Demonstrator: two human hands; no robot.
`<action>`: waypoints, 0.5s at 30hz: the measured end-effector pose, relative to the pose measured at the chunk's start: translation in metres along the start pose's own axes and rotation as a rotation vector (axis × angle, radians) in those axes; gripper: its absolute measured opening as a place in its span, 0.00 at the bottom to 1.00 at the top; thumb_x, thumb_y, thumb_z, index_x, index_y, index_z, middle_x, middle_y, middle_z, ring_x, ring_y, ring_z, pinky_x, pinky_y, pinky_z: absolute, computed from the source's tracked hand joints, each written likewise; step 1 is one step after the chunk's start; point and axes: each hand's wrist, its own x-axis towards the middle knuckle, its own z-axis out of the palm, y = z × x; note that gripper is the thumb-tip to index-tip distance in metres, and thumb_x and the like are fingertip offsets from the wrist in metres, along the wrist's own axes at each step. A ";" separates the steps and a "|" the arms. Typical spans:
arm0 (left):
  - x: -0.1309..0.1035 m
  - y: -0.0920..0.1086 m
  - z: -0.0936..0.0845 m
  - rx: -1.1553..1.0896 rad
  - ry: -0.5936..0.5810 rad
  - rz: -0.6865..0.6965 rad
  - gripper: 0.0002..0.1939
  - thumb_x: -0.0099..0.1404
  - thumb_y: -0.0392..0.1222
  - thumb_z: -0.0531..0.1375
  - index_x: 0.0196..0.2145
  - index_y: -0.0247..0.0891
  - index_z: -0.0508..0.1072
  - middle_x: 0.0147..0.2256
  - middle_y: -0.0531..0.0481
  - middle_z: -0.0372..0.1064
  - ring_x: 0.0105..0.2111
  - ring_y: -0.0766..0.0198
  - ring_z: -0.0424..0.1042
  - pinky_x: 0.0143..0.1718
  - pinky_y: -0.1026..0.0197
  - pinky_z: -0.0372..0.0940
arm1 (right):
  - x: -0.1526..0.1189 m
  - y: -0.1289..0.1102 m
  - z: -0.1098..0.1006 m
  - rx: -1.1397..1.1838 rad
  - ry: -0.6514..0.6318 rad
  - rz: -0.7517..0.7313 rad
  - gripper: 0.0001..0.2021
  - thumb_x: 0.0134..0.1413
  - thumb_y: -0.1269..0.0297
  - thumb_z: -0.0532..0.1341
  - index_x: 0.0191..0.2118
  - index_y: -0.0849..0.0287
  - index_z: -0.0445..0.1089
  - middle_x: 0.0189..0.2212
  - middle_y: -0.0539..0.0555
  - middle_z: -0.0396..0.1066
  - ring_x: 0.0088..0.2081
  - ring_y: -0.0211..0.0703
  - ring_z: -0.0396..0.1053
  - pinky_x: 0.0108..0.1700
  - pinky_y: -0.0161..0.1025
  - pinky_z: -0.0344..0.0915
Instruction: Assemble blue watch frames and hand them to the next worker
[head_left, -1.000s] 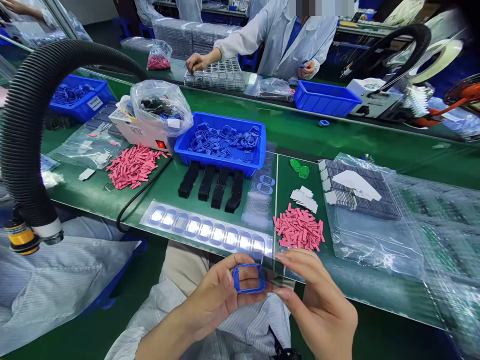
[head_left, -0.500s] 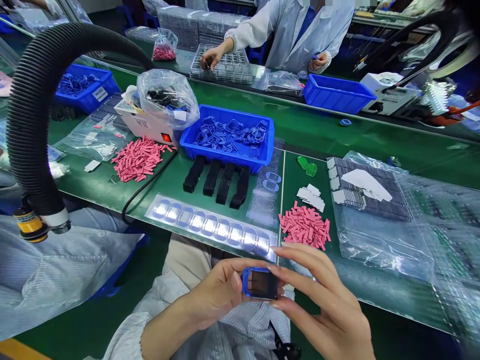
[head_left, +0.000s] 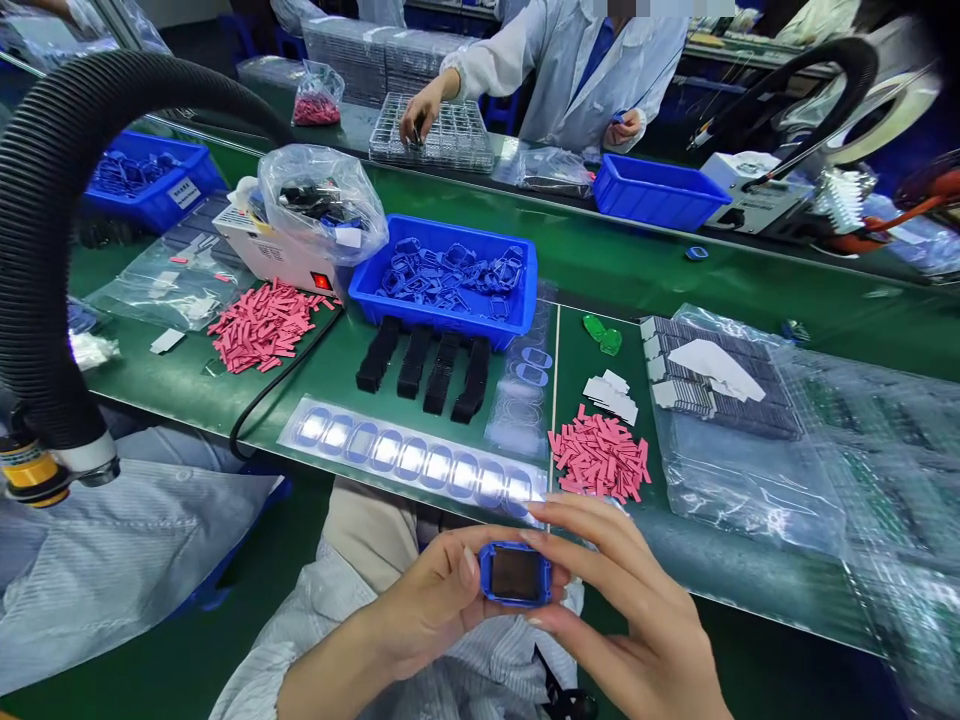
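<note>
Left hand (head_left: 431, 600): its fingers (head_left: 466, 566) are curled close and pinch the left side of a small blue frame (head_left: 515, 574).
Right hand (head_left: 637, 620): its fingers (head_left: 559, 520) are spread a little and press on the top and right side of the same frame.
Blue frame: it has a dark square in the middle. It is held up over the person's lap, just in front of the edge of the green table (head_left: 675, 290).
On the table close by: a long clear strip (head_left: 412, 460) with shiny ovals, and a pile of pink bits (head_left: 600, 455).
Farther back: four black rows (head_left: 424, 370) and a blue bin (head_left: 446, 280) full of blue frames.
Across the table: another person's hand (head_left: 416, 115) touches a clear tray (head_left: 442, 135).
</note>
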 end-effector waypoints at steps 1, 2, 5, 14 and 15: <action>0.000 -0.001 0.000 0.001 0.008 0.006 0.29 0.53 0.61 0.62 0.45 0.36 0.77 0.37 0.44 0.77 0.40 0.62 0.75 0.45 0.62 0.66 | 0.001 0.001 0.000 -0.001 0.000 -0.002 0.17 0.55 0.58 0.62 0.50 0.54 0.68 0.45 0.58 0.72 0.49 0.52 0.69 0.46 0.49 0.70; 0.000 -0.002 0.000 0.001 0.025 0.016 0.28 0.54 0.60 0.62 0.46 0.38 0.76 0.38 0.44 0.77 0.41 0.61 0.75 0.46 0.61 0.66 | 0.001 0.001 0.001 0.000 0.009 0.001 0.16 0.55 0.58 0.63 0.50 0.54 0.69 0.45 0.58 0.72 0.49 0.52 0.69 0.46 0.49 0.70; -0.001 -0.009 -0.001 0.078 0.128 0.136 0.25 0.55 0.57 0.62 0.49 0.47 0.74 0.47 0.46 0.75 0.46 0.57 0.74 0.48 0.58 0.66 | 0.001 0.002 0.006 0.012 0.084 0.052 0.14 0.55 0.59 0.63 0.47 0.55 0.69 0.44 0.58 0.73 0.48 0.51 0.69 0.47 0.48 0.70; 0.000 -0.022 -0.003 0.244 0.423 0.370 0.19 0.51 0.55 0.67 0.39 0.47 0.79 0.45 0.49 0.76 0.49 0.55 0.71 0.51 0.60 0.64 | 0.006 -0.002 0.017 0.070 0.134 0.062 0.15 0.56 0.52 0.60 0.44 0.55 0.70 0.44 0.58 0.73 0.47 0.48 0.70 0.47 0.46 0.70; 0.000 -0.020 -0.002 0.193 0.451 0.344 0.18 0.50 0.56 0.67 0.38 0.46 0.80 0.44 0.49 0.77 0.47 0.56 0.72 0.50 0.61 0.65 | 0.008 0.006 0.014 0.039 0.116 0.051 0.15 0.56 0.51 0.60 0.44 0.55 0.70 0.45 0.58 0.73 0.48 0.48 0.70 0.48 0.46 0.69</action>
